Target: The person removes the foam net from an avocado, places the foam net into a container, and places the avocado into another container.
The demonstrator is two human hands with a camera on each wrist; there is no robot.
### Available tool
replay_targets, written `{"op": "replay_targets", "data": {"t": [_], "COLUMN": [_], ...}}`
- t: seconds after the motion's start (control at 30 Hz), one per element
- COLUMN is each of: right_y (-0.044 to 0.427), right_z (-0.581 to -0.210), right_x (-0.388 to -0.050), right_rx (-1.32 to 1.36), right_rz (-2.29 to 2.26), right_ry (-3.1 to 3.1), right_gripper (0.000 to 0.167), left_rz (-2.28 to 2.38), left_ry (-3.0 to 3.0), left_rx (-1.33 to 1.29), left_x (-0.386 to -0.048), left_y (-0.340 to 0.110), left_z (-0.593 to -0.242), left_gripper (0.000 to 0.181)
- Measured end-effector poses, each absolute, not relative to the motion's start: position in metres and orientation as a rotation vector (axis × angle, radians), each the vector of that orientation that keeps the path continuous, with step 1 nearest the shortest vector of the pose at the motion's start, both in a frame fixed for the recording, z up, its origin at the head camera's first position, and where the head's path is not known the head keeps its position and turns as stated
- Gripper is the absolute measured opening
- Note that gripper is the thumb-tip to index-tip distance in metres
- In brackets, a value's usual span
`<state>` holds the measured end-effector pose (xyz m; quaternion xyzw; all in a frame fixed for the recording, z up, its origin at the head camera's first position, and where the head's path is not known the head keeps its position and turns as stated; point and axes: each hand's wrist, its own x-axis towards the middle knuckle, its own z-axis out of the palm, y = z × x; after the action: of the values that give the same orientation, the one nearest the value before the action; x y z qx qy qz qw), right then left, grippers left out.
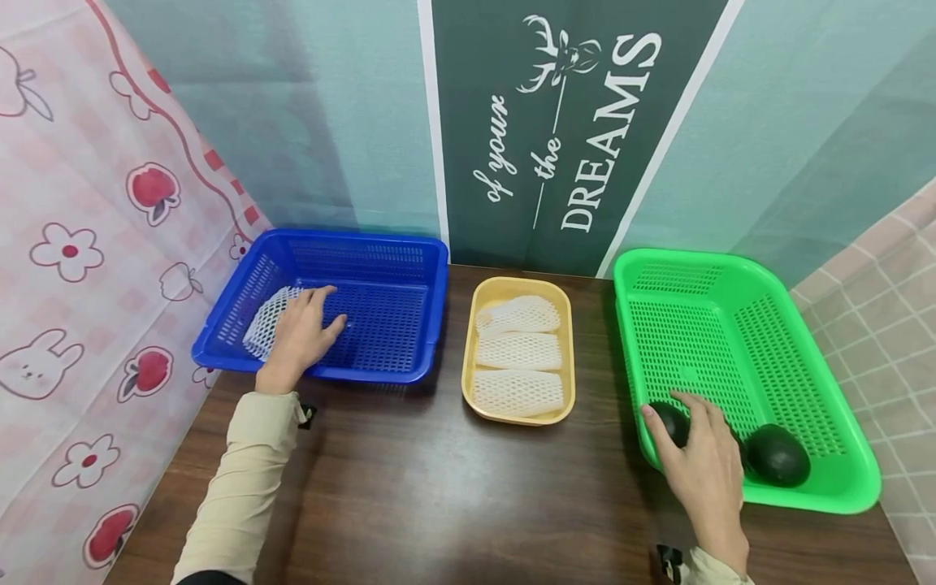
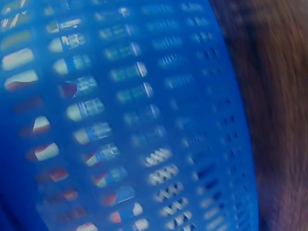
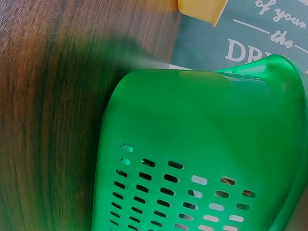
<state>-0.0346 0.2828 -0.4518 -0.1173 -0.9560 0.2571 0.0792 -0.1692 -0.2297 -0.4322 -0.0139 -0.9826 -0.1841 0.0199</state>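
Observation:
In the head view my left hand (image 1: 301, 331) is over the blue basket (image 1: 383, 375), fingers extended and thumb apart. Beside and partly beneath it lies a rounded thing in a stretched white foam net (image 1: 265, 325); dark shows through the mesh. My right hand (image 1: 704, 467) is inside the green basket (image 1: 851, 479), thumb and fingers around a dark avocado (image 1: 669, 421). Another dark avocado (image 1: 778, 456) lies to its right; a further dark patch shows between them, mostly hidden by the hand. Both wrist views show basket walls, without the hands.
Between the baskets stands a yellow tray (image 1: 466, 382) with several white foam nets (image 1: 519, 351) lying in it. The brown wooden table (image 1: 439, 496) carries all three containers. A printed cloth (image 1: 351, 122) hangs close behind them, and a pink patterned cloth (image 1: 66, 325) at the left.

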Motion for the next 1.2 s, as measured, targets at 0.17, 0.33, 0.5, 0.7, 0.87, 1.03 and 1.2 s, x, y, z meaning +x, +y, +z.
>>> {"op": "replay_targets", "data": {"t": [0.17, 0.33, 0.5, 0.7, 0.87, 1.03, 1.2], "right_y": [0.283, 0.283, 0.283, 0.283, 0.283, 0.283, 0.282], "right_z": [-0.452, -0.452, -0.452, -0.451, -0.45, -0.45, -0.45], "right_x": [-0.034, -0.034, -0.035, -0.034, -0.033, -0.034, -0.034], "right_rx": [-0.351, -0.351, -0.343, -0.349, -0.354, -0.355, -0.353], "right_rz": [0.773, 0.777, 0.771, 0.784, 0.793, 0.8, 0.801], "right_ry": [-2.867, -2.865, -2.864, -2.881, -2.888, -2.886, -2.883], "right_gripper": [0.065, 0.064, 0.063, 0.064, 0.064, 0.063, 0.063], "left_rz": [-0.581, -0.6, -0.626, -0.673, -0.705, -0.704, -0.667], "left_ry": [-3.06, -3.045, -3.04, -3.047, -3.085, -3.176, -3.209], "left_rx": [0.007, 0.106, 0.243, 0.315, 0.343, 0.337, 0.342], "left_x": [-0.171, -0.173, -0.174, -0.177, -0.181, -0.185, -0.188], "left_y": [-0.244, -0.257, -0.268, -0.283, -0.291, -0.293, -0.296], "left_z": [-0.435, -0.437, -0.436, -0.435, -0.435, -0.436, -0.439], "left_gripper": [0.058, 0.06, 0.063, 0.067, 0.071, 0.08, 0.083]}}
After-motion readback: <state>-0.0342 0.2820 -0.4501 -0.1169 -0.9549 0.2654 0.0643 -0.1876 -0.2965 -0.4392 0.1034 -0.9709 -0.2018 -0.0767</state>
